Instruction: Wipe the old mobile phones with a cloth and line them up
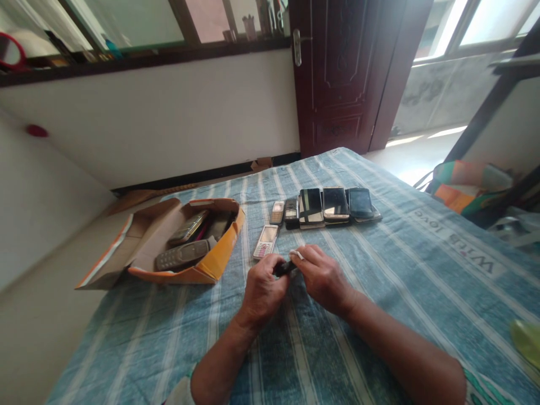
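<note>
My left hand [266,287] is closed around a small black mobile phone [283,269], most of which the fingers hide. Against its far end, my right hand [323,278] pinches a white tissue or cloth [297,255], of which only a scrap shows. A white and pink keypad phone [265,242] lies just beyond the left hand. Farther back stands a row: a small keypad phone [277,212], a black keypad phone [291,209], then stacks topped by a black-screened phone [311,203], a gold-rimmed phone [335,201] and a dark rounded phone [360,201].
An orange cardboard box [228,253] with its lid folded open sits at the left, holding several old phones, among them a grey keypad phone [183,254]. A blue striped cloth [371,315] covers the surface. A dark red door [337,73] stands beyond.
</note>
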Demonstrator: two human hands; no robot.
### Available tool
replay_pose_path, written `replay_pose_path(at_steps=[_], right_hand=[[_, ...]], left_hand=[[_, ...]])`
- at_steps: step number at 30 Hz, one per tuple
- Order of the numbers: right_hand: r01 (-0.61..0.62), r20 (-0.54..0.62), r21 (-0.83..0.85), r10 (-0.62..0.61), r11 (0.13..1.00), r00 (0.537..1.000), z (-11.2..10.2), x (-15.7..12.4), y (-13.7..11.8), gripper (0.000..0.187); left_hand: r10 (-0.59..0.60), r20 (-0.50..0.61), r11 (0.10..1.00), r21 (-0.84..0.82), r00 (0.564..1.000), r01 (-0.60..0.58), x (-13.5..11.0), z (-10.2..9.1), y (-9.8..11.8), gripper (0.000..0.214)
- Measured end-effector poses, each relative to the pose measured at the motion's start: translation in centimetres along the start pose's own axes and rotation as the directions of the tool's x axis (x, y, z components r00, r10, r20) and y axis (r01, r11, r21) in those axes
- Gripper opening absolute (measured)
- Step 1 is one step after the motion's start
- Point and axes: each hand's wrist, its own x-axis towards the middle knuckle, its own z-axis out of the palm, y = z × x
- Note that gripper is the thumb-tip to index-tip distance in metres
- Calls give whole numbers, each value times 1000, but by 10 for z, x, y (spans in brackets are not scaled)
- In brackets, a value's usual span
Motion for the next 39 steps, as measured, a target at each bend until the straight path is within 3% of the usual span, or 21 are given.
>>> replay_pose_path(at_steps=[4,7,11,18,21,24,27,30,34,39], right_hand=[[-128,-3,-74,128,989,992,2,-7,21,33],[-256,-36,13,256,967,966,4,-10,32,33],[-362,-3,124,365,924,931,5,-9,34,33],[-470,56,119,467,874,883,3,-8,36,33],[-416,-26,131,423,900,906,0,-7,34,30],[-204,-120,99,215,974,969,-2,-5,21,29],[22,-42,55,-20,998,999,0,-4,-2,31],[122,61,9,-123,992,991,3,-4,-18,29],[112,77,-48,-108,993,991,3,-5,-10,31],[-34,9,-31,35,999,999,-1,-6,17,32]], left_hand=[[-54,9,996,65,998,54,-5,1,-4,10],[-50,10,995,84,999,49,-7,3,-6,7],[-73,25,990,120,997,69,-10,4,-8,7],[-86,59,986,147,995,77,-15,5,-8,6],[-95,61,985,152,994,85,-16,6,-9,5],[-105,68,985,148,992,94,-16,7,-9,6],[-90,65,989,125,994,81,-17,8,-11,4],[-79,49,991,108,996,73,-18,8,-12,9],[-84,52,990,115,995,78,-17,8,-12,5],[-109,63,984,146,992,98,-16,9,-10,7]])
